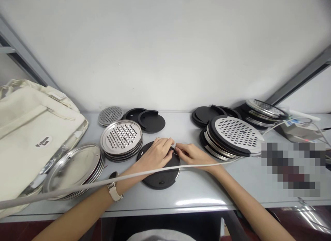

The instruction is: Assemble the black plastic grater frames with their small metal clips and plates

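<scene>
A round black disc [161,179] with a thin metal edge on its right lies on the table in front of me. Over its upper part, my left hand [158,152] has its thumb and fingers pressed together at a small shiny metal piece [173,146]. My right hand [190,153] meets it from the right, pinching a small metal ring [175,151] between thumb and fingertips. Whether ring and piece are joined is too small to tell. Just left of the disc stands a stack of round metal grater plates [122,137].
Metal discs [72,168] are piled at the left beside a cream bag [31,130]. Black discs [152,122] lie along the wall. To the right stand stacked grater plates with black rims [238,135]. A white cable [144,172] crosses the view in front of my forearms.
</scene>
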The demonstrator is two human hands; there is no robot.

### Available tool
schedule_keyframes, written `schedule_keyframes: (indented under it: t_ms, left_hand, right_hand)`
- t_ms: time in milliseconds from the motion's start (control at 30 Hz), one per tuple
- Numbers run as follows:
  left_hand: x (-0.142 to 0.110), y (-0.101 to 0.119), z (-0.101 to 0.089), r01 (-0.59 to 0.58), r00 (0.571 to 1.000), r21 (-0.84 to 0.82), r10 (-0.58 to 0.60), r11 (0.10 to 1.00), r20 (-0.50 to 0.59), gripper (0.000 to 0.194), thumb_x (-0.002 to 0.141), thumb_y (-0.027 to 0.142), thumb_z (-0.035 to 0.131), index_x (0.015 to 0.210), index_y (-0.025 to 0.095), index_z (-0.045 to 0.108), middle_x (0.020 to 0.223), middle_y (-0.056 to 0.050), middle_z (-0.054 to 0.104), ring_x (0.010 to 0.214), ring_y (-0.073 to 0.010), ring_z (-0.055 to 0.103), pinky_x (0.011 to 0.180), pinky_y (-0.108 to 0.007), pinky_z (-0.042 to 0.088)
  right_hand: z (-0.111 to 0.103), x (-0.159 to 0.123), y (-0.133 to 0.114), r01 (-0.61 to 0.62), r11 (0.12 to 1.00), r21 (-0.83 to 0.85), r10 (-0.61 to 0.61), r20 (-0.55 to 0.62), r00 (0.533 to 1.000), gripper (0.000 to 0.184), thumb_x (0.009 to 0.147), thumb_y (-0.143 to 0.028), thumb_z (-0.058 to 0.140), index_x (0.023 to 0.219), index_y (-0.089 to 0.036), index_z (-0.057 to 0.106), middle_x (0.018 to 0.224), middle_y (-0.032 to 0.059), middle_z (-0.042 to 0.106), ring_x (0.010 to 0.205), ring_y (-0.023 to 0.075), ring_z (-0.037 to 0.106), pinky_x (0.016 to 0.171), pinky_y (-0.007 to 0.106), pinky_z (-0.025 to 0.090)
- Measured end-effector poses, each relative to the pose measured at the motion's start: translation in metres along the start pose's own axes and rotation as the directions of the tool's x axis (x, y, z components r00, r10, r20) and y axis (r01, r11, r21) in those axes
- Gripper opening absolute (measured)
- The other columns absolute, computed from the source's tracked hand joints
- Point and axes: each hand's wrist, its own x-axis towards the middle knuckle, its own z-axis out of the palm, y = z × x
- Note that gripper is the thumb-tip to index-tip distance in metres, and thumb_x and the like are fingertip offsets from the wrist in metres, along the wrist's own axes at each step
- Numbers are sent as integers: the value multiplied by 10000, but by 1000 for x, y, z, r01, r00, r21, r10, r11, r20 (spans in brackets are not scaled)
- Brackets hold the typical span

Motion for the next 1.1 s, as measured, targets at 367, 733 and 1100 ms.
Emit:
schedule_keyframes:
  t_ms: [367,733,1100]
  left_hand:
    - [0,0,0,-2,1000,-24,3,1000,24,102,883,131,429,966,182,461,905,-33,541,864,-186,523,811,-346,431]
    - [0,-3,2,31,998,-117,-25,993,58,110,887,117,430,965,193,447,929,-21,555,911,-180,532,815,-318,439]
    - [0,1,-2,40,999,-10,-40,999,4,208,872,133,428,1073,186,418,1013,-61,498,937,-209,503,848,-377,436]
  right_hand:
    - [1,1,-2,16,999,31,-14,-69,998,249,884,-278,389,657,-180,416,553,-56,368,508,75,308,492,215,239]
    - [1,0,2,4,1000,-30,-4,-9,1000,251,856,-262,417,622,-177,385,528,-68,342,489,60,290,482,209,220]
    - [-1,1,1,-3,998,-60,-1,-57,998,254,905,-265,352,691,-174,454,540,-54,382,480,75,312,495,226,233]
